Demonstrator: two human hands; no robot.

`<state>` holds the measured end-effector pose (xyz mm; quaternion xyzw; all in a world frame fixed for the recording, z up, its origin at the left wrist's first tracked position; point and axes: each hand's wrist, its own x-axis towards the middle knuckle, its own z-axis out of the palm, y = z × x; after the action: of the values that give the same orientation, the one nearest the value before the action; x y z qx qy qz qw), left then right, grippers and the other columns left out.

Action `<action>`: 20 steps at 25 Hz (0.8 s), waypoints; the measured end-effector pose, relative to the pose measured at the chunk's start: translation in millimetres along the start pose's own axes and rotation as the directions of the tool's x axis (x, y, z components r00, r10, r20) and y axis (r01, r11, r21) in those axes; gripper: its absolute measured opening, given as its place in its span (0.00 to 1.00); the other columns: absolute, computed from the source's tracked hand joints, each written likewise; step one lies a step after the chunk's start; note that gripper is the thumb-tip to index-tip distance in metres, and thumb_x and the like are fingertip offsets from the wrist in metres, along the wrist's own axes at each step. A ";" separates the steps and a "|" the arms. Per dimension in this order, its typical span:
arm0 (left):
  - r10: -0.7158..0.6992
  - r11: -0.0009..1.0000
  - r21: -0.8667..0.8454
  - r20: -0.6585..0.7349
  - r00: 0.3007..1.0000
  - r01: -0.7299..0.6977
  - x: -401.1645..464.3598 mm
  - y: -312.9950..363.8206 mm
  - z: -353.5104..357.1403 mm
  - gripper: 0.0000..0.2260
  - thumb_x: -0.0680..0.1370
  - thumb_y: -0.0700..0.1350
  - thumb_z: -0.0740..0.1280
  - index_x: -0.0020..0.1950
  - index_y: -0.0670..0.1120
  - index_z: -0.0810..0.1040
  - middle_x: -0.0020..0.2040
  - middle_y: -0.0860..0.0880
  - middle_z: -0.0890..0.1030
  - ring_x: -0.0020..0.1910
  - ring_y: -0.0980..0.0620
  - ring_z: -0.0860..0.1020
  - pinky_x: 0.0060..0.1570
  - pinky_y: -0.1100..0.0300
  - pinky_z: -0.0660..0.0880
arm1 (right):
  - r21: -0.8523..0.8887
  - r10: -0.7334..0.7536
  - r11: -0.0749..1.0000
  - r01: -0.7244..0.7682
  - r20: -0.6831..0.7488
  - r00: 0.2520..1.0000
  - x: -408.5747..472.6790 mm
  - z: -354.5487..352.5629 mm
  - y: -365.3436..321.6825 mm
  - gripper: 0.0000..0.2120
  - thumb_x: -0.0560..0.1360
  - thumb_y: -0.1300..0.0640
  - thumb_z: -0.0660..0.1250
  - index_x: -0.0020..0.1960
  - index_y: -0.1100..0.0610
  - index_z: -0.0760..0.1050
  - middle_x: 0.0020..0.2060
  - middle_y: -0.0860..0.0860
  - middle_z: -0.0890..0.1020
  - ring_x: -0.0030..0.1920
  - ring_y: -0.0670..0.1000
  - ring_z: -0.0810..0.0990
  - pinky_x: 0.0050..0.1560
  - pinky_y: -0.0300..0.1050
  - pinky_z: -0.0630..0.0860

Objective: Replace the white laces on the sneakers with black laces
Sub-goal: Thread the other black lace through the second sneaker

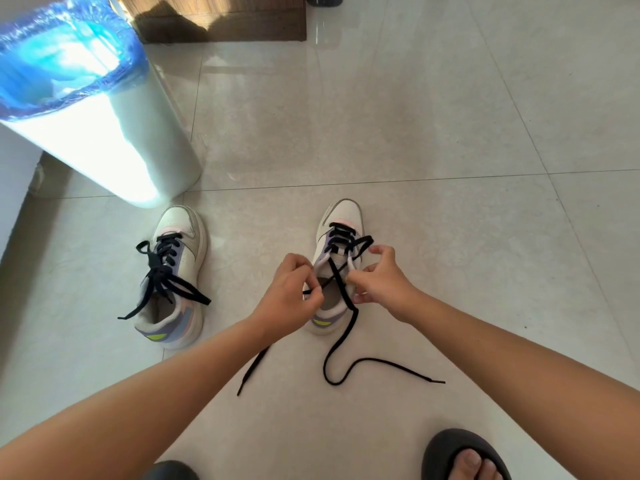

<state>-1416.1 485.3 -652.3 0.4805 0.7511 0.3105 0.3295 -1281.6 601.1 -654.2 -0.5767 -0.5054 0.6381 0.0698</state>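
Two white sneakers stand on the tiled floor, toes pointing away from me. The left sneaker [176, 268] carries a black lace tied in a loose bow. The right sneaker [341, 220] is threaded with a black lace [346, 344] whose two free ends trail toward me across the floor. My left hand [289, 296] pinches one strand of this lace over the shoe's opening. My right hand [382, 282] pinches a loop of the same lace at the shoe's right upper eyelets. No white laces are in view.
A white bin with a blue liner [86, 109] stands at the back left, close to the left sneaker. A brown wooden cabinet base [225, 26] is behind it. My foot in a black slipper [464, 455] is at the bottom right; another dark slipper edge [169, 471] shows at the bottom.
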 end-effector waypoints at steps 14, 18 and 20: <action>0.018 0.990 0.141 0.039 0.999 -0.023 -12.6 4.6 -5.7 0.03 0.79 0.41 0.61 0.45 0.43 0.73 0.43 0.51 0.71 0.40 0.54 0.71 0.39 0.68 0.66 | 0.045 -0.075 0.996 0.072 0.063 0.995 30.3 -32.5 -31.0 0.05 0.77 0.59 0.65 0.44 0.58 0.77 0.33 0.51 0.75 0.31 0.46 0.68 0.32 0.37 0.67; -0.291 0.955 -0.037 0.054 0.955 0.293 -8.3 1.1 -3.0 0.06 0.79 0.45 0.61 0.45 0.45 0.74 0.37 0.54 0.74 0.33 0.60 0.70 0.32 0.73 0.67 | 0.288 0.021 0.957 -0.031 0.037 0.999 27.4 -35.9 -23.4 0.06 0.77 0.64 0.63 0.51 0.56 0.75 0.40 0.52 0.77 0.39 0.48 0.73 0.38 0.42 0.73; -0.350 0.930 -0.095 0.060 0.935 0.354 -5.4 -0.1 -5.2 0.06 0.79 0.45 0.61 0.45 0.45 0.74 0.35 0.53 0.74 0.32 0.58 0.70 0.30 0.72 0.67 | 0.156 0.042 0.987 -0.033 -0.058 0.997 22.4 -29.1 -11.3 0.11 0.75 0.65 0.62 0.56 0.56 0.72 0.43 0.52 0.76 0.42 0.48 0.75 0.40 0.42 0.74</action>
<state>-1418.5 479.5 -648.2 0.3269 0.8006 0.2750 0.4202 -1271.0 638.0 -655.9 -0.5981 -0.4411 0.6587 0.1177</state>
